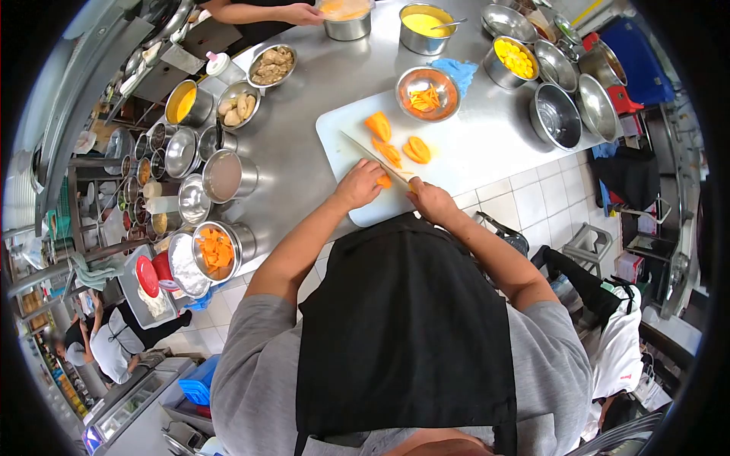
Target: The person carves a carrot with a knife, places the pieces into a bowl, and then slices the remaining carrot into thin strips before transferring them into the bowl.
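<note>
A white cutting board [342, 144] lies on the steel table before me. My right hand [432, 202] is closed around the handle of a knife [374, 157], whose blade slants across the board towards the upper left. My left hand [360, 185] presses a carrot piece [384, 181] to the board beside the blade; its fingertips are bent and partly hidden. Past the blade lie a thick carrot chunk [378, 125], some slices [387, 153] and another cut piece [417, 150]. A steel bowl [449, 114] holding carrot strips [425, 99] touches the board's far edge.
A blue cloth [458, 74] lies behind the bowl. Pots of yellow liquid [424, 23] and yellow pieces [514, 58] stand farther back. Several bowls and pots line the left, including one with orange chunks [215, 251]. A co-worker's hand [303, 14] touches a container at the far edge.
</note>
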The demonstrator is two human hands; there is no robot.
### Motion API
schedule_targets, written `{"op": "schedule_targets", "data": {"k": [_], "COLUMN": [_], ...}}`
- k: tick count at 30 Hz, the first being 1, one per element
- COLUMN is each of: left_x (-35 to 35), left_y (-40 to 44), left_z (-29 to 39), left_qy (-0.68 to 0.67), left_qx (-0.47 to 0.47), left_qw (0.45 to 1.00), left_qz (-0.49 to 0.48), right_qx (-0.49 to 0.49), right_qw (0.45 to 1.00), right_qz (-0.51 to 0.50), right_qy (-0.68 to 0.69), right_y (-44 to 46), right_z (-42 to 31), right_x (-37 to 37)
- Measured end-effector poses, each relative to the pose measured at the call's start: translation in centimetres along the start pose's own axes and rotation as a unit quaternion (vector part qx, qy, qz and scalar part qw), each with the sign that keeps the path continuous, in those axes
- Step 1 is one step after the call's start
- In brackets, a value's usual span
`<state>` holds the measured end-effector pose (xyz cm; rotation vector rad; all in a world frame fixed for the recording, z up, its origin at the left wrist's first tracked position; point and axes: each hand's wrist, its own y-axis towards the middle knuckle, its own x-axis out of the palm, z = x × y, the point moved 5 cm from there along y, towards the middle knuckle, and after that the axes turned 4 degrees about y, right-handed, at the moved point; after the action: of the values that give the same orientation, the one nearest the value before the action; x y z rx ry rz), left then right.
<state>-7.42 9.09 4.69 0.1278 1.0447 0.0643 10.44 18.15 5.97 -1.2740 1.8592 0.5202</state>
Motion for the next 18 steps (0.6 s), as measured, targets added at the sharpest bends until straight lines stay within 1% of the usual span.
{"op": "schedule_targets", "data": {"k": [2,4,6,7,9,11,14,18], "left_x": [0.4,0.7,0.9,1.1,1.0,1.1,0.8,0.7], "left_y": [-0.1,0.0,-0.1,-0.1,-0.1,-0.1,0.2,0.2], "left_z": [-0.3,-0.4,-0.3,-0.2,-0.1,-0.2,-0.1,-0.2], "left_qy": [0.014,0.028,0.043,0.043,0.062,0.068,0.063,0.032], "left_qx": [0.008,0.018,0.011,0.012,0.004,0.002,-0.006,-0.018], "left_qw": [1.000,0.999,0.998,0.997,0.994,0.994,0.996,0.998], "left_qz": [0.008,0.013,0.055,0.055,0.088,0.083,0.070,0.059], "right_qx": [0.046,0.050,0.059,0.062,0.066,0.032,0.024,0.031], "right_qw": [0.998,0.998,0.998,0.997,0.997,0.999,0.999,0.999], "right_qz": [-0.031,-0.028,-0.028,-0.032,-0.036,-0.030,-0.021,-0.039], "right_qy": [0.016,0.018,0.021,0.022,0.022,0.016,0.003,-0.022], "right_y": [0.2,0.4,0.4,0.5,0.6,0.5,0.4,0.0], "right_z": [1.1,1.4,1.5,1.4,1.0,0.2,0.2,-1.4], "right_x": [0.5,0.7,0.9,0.8,0.8,0.7,1.2,-0.4]}}
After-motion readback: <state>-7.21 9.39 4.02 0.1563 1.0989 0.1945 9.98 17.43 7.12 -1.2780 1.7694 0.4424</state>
